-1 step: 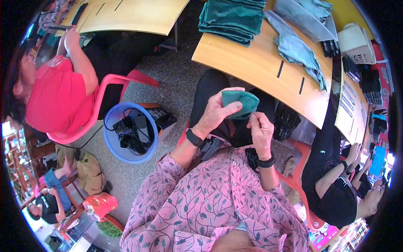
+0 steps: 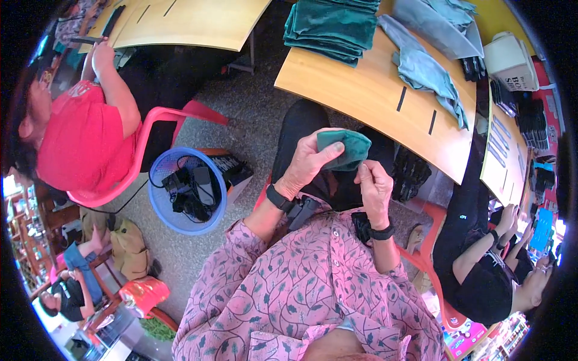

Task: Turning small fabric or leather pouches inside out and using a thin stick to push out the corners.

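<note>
A small folded piece of dark green cloth (image 2: pixel 352 147), velvety in look, is held above my lap. My left hand (image 2: pixel 308 159) grips its left side, thumb pressed on top and fingers behind. Just below the cloth's lower right corner, my right hand (image 2: pixel 374 183) is closed in a pinch; whatever lies between thumb and forefinger is too small to make out. Ahead of me, a stack of similar green cloths (image 2: pixel 331 30) rests on the wooden table (image 2: pixel 361 84).
Pale blue-grey cloth (image 2: pixel 427 75) drapes across the table, which has dark slots. On the floor to my left stands a blue basket (image 2: pixel 158 207) with black devices and cables. A person in red (image 2: pixel 84 138) sits at left, another in black (image 2: pixel 481 289) at right.
The green cloth and my left thumb have shifted very slightly left and up. My right hand keeps its pinch in the same place.
</note>
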